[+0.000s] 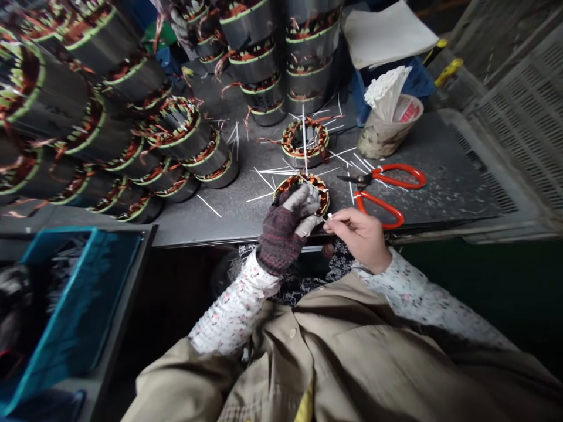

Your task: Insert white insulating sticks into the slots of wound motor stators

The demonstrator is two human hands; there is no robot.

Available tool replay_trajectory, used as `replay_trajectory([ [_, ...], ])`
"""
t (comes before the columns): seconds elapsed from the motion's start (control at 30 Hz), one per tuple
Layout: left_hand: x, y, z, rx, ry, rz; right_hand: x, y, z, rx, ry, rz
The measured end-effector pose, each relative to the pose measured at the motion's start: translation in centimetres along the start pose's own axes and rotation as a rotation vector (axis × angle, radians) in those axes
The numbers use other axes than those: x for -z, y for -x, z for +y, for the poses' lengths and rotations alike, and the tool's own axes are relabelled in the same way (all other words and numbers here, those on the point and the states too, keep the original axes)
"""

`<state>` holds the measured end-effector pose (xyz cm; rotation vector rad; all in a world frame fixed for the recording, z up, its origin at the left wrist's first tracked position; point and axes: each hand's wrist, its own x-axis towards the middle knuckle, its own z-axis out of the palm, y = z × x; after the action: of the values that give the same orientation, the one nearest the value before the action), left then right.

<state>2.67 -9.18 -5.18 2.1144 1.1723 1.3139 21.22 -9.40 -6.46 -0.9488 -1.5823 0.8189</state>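
Observation:
A motor stator with copper windings and a yellow-green rim stands at the bench's front edge. My left hand, in a dark fingerless glove with white-wrapped fingertips, grips its near side and hides part of it. Just right of the stator, my bare right hand pinches the end of a thin white cord between thumb and forefinger. Behind stands a second stator, with a long white strip upright before it. Red-handled scissors lie open beyond my right hand.
Stacked stators crowd the left and back. Loose white strips litter the bench. A cup of white strips stands at back right, near a blue bin under paper. A teal tray sits lower left. Another person's gloved hand shows behind.

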Motion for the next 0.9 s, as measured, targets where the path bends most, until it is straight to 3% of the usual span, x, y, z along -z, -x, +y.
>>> replay_trajectory([
  [0.1,0.2,-0.3,0.1,-0.056,-0.026,0.034,-0.2,-0.5,-0.8,-0.056,0.009,-0.005],
  [0.2,0.3,-0.5,0.1,-0.113,-0.070,0.055,0.3,-0.7,-1.8,-0.002,0.090,-0.055],
  [0.33,0.4,-0.4,-0.2,-0.097,-0.144,-0.003,0.2,-1.5,-1.6,0.058,0.219,-0.076],
  [0.47,0.4,-0.2,-0.6,-0.106,-0.176,-0.054,-0.2,-2.3,-0.6,-0.006,0.269,-0.091],
  [0.57,0.6,-0.3,-0.4,-0.139,-0.218,-0.074,-0.1,-2.5,-1.3,-0.018,0.269,-0.176],
  [0.67,0.8,-0.6,0.1,-0.148,-0.287,-0.067,1.3,-2.1,-4.0,0.001,0.174,-0.303],
  [0.8,0.6,-0.7,0.4,-0.149,-0.320,-0.067,4.1,-1.8,-7.8,0.096,-0.079,-0.157],
  [0.9,0.4,-0.5,0.1,-0.132,-0.318,-0.062,3.7,-2.2,-7.1,0.094,0.109,-0.132],
])
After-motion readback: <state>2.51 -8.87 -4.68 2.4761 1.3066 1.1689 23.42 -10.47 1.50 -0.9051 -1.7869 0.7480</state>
